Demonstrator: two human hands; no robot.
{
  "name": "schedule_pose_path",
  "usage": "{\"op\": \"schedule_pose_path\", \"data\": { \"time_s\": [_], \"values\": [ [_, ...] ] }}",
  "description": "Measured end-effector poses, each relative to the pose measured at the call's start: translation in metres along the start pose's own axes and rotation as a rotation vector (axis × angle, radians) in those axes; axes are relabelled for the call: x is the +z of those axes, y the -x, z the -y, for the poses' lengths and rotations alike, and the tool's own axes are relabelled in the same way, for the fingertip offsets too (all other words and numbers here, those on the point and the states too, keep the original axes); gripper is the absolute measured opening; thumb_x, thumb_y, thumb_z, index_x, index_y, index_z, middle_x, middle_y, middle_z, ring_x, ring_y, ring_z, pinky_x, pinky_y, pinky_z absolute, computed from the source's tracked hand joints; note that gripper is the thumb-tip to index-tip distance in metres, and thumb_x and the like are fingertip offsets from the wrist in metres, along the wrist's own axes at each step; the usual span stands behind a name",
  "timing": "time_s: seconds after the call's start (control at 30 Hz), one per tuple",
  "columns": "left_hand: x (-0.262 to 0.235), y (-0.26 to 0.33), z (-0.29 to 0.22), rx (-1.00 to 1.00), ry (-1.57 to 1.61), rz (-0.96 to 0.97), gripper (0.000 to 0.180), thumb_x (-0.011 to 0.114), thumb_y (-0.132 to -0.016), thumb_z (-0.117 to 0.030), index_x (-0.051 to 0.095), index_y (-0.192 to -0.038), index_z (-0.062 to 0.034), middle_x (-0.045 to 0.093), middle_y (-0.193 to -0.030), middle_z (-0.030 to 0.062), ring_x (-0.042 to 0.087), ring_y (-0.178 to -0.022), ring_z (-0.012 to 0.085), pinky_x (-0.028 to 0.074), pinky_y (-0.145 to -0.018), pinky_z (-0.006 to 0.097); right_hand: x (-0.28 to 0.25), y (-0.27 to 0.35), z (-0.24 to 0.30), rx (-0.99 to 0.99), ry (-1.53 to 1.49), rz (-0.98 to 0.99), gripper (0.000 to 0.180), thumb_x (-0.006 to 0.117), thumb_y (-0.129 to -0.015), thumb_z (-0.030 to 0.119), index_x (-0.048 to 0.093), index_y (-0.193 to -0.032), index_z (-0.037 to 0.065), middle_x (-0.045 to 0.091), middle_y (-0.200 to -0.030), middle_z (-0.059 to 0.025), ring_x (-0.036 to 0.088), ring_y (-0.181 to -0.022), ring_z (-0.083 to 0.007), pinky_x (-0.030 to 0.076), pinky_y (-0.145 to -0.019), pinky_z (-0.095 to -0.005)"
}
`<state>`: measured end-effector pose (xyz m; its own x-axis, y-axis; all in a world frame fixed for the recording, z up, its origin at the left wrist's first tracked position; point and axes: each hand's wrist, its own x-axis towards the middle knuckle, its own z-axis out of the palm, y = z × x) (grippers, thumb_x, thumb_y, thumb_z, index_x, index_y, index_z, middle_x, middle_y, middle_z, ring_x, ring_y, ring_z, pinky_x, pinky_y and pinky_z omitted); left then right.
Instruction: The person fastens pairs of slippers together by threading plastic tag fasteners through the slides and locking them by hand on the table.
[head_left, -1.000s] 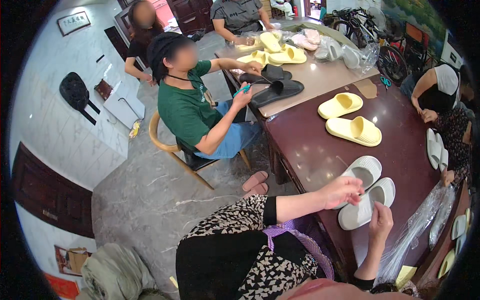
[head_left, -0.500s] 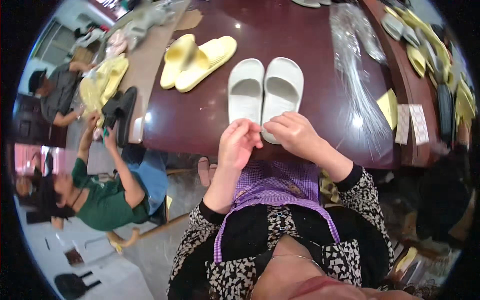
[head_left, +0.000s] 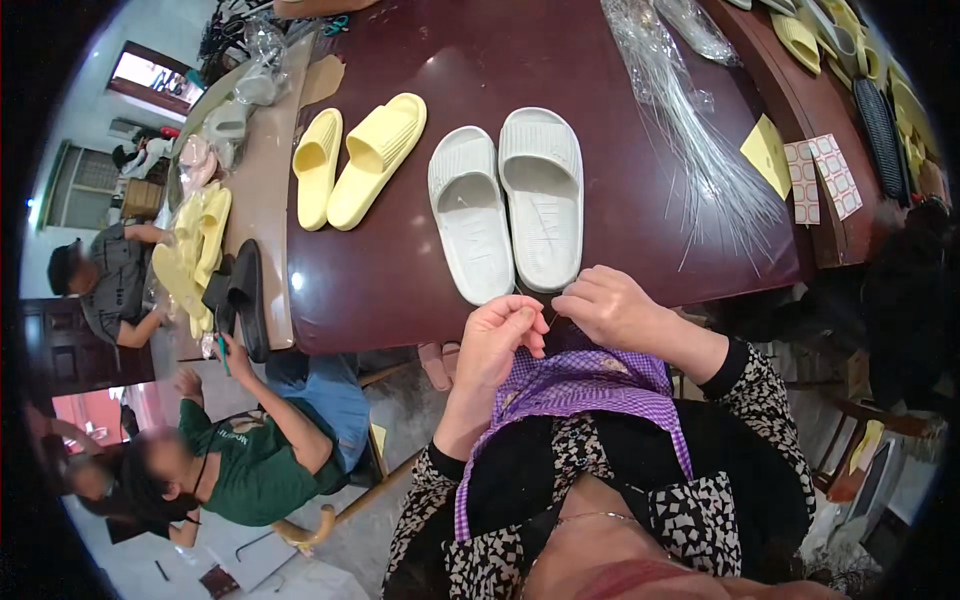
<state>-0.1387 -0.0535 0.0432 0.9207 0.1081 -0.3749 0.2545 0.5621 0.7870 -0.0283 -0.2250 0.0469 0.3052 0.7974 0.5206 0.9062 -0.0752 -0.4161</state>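
Note:
A pair of pale grey slide slippers (head_left: 540, 240) lies side by side on the dark red table, heels toward me. Just off the left heel, my left hand (head_left: 503, 335) has its fingers curled and pinched. My right hand (head_left: 612, 312) is closed at the right slipper's heel, its fingertips pressed together. What looks like a thin strand (head_left: 552, 319) runs between the fingertips of both hands; its full course is too fine to follow. To the left lies a pair of yellow slide slippers (head_left: 372, 162).
A bundle of thin clear strands (head_left: 722, 160) in plastic lies on the right, beside a yellow card (head_left: 767, 157) and patterned cards (head_left: 836, 176). More slippers are piled at the far right. At left, a person in green (head_left: 262, 455) sits by black slippers (head_left: 245, 300).
The view has shifted, and the slippers now appear nearer the table's left side. Both hands have drawn back slightly from the slippers and stay close together at the heels.

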Motion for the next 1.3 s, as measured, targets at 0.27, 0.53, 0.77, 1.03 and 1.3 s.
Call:
{"op": "schedule_pose_path", "data": {
  "time_s": [0.27, 0.53, 0.77, 1.03, 1.3],
  "values": [
    [-0.005, -0.029, -0.003, 0.016, 0.073, -0.081, 0.016, 0.053, -0.09, -0.006, 0.057, -0.101, 0.0047, 0.061, -0.078, 0.0106, 0.058, -0.058, 0.0148, 0.051, -0.05, 0.028, 0.003, -0.018, -0.023, 0.012, 0.124, 0.042, 0.004, 0.059, -0.067, 0.007, 0.058, -0.071, 0.006, 0.056, -0.067, -0.0083, 0.057, -0.067, -0.0238, 0.046, -0.064, -0.0344],
    [-0.017, -0.091, -0.036, 0.099, -0.053, -0.15, 0.028, 0.054, -0.089, -0.007, 0.05, -0.113, 0.0062, 0.06, -0.08, 0.0109, 0.058, -0.06, 0.0157, 0.051, -0.051, 0.028, 0.019, -0.068, -0.069, 0.101, 0.288, 0.123, 0.003, 0.057, -0.069, 0.006, 0.058, -0.068, 0.004, 0.06, -0.072, -0.0109, 0.06, -0.075, -0.0273, 0.048, -0.07, -0.0367],
    [-0.021, -0.123, -0.042, 0.144, -0.127, -0.247, 0.029, 0.054, -0.087, -0.003, 0.047, -0.113, 0.0069, 0.059, -0.081, 0.0141, 0.06, -0.063, 0.0185, 0.053, -0.054, 0.03, 0.028, -0.074, -0.089, 0.13, 0.303, 0.112, 0.012, 0.056, -0.072, 0.009, 0.06, -0.083, 0.003, 0.06, -0.084, -0.0107, 0.059, -0.083, -0.0264, 0.049, -0.075, -0.0357],
    [-0.016, -0.127, -0.047, 0.133, -0.136, -0.265, 0.026, 0.051, -0.087, -0.001, 0.044, -0.11, 0.0082, 0.059, -0.082, 0.0148, 0.062, -0.063, 0.0197, 0.054, -0.053, 0.03, 0.002, -0.066, -0.087, 0.175, 0.121, -0.024, 0.025, 0.055, -0.074, 0.003, 0.06, -0.098, 0.0, 0.061, -0.096, -0.0124, 0.062, -0.088, -0.028, 0.05, -0.075, -0.0366],
    [-0.011, -0.128, -0.051, 0.122, -0.149, -0.281, 0.02, 0.051, -0.087, -0.001, 0.044, -0.104, 0.0075, 0.059, -0.082, 0.0157, 0.063, -0.064, 0.02, 0.054, -0.051, 0.029, -0.024, -0.094, -0.169, 0.66, -0.112, -0.366, 0.02, 0.061, -0.079, 0.016, 0.064, -0.088, -0.002, 0.064, -0.082, -0.0202, 0.062, -0.077, -0.0352, 0.05, -0.07, -0.0395]
  ]
}}
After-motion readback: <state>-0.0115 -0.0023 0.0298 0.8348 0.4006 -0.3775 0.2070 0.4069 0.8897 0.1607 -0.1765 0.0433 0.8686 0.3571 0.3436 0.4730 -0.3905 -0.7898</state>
